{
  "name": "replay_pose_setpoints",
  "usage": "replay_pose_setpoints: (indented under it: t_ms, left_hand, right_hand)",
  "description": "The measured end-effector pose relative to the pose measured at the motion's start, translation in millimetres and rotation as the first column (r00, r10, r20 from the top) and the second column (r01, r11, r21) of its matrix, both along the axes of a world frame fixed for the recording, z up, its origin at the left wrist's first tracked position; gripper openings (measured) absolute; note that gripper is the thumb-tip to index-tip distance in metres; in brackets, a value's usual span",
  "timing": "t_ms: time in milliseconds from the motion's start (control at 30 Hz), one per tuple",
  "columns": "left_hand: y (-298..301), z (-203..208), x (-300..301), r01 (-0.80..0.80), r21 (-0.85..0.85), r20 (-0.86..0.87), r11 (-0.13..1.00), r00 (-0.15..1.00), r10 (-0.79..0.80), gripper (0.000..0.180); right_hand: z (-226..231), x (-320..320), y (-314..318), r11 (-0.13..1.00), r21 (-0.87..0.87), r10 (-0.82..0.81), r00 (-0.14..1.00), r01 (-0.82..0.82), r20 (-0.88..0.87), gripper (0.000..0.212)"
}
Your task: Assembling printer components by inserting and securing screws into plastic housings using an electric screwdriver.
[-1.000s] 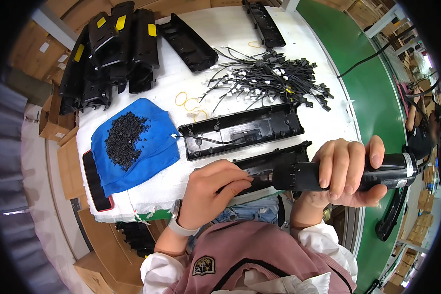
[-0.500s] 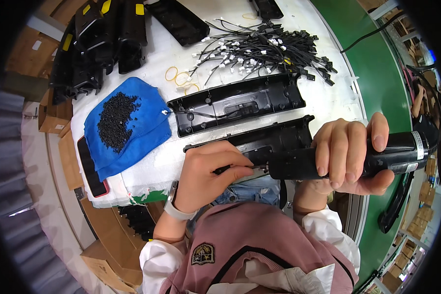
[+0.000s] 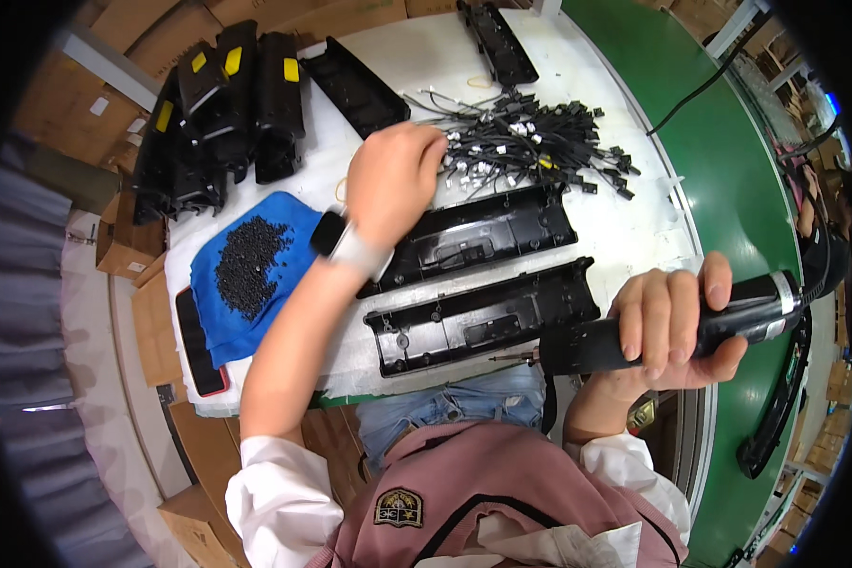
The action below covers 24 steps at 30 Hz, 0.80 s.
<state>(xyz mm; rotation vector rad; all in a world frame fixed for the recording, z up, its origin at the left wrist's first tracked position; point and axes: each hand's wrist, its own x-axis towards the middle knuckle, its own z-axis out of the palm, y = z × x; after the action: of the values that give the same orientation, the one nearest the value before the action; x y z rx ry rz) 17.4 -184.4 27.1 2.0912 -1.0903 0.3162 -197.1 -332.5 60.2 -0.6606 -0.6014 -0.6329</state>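
My right hand (image 3: 667, 327) is wrapped round a black electric screwdriver (image 3: 587, 347), which lies level with its thin bit pointing left. The bit is near the right end of the closer black plastic housing (image 3: 483, 320), an open shell facing up. My left hand (image 3: 398, 175) reaches over the farther black housing (image 3: 483, 237) to the left edge of a pile of short black cables (image 3: 530, 142) with white connectors. Its fingers are bent and pressed together. The fingertips are partly hidden, so I cannot make out what they hold.
Small black screws (image 3: 251, 265) lie heaped on a blue cloth (image 3: 298, 222), beside a phone (image 3: 199, 350). Several black housings with yellow labels (image 3: 220, 104) stand at the far left. Two more black shells (image 3: 355, 90) (image 3: 502, 43) lie at the back. A green surface (image 3: 729, 189) runs along the right.
My left hand has left the screwdriver bit and gone forward to the cable pile. The screwdriver, in my right hand, sits slightly lower in view. More of the closer housing shows.
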Motion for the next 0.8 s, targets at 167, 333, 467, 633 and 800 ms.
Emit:
replay_pose_setpoints:
  t_ms: [167,333,467,633,800]
  left_hand:
    - [-61,-12,48,-0.072,0.35,-0.113,0.934,0.986,0.119,0.02]
    - [-85,-22,55,-0.007,0.304,-0.19,0.953,0.979,0.067,0.02]
    - [-78,-7,46,-0.137,0.288,0.056,0.948,0.99,0.126,0.019]
    - [-31,52,53,-0.068,-0.296,-0.07,0.953,0.996,0.049,0.022]
    - [-2,67,63,-0.268,-0.647,-0.621,0.714,0.728,-0.29,0.017]
  right_hand:
    - [-4,-13,3,0.987,-0.035,-0.161,0.985,0.16,-0.058,0.035]
    - [-10,-27,-9,0.972,-0.045,-0.235,0.966,0.232,-0.104,0.036]
    - [-15,-33,-17,0.968,-0.038,-0.252,0.959,0.249,-0.131,0.037]
    - [-17,-33,-23,0.98,-0.02,-0.197,0.974,0.196,-0.113,0.039]
    - [-16,-31,-18,0.975,0.022,-0.217,0.969,0.221,-0.118,0.038]
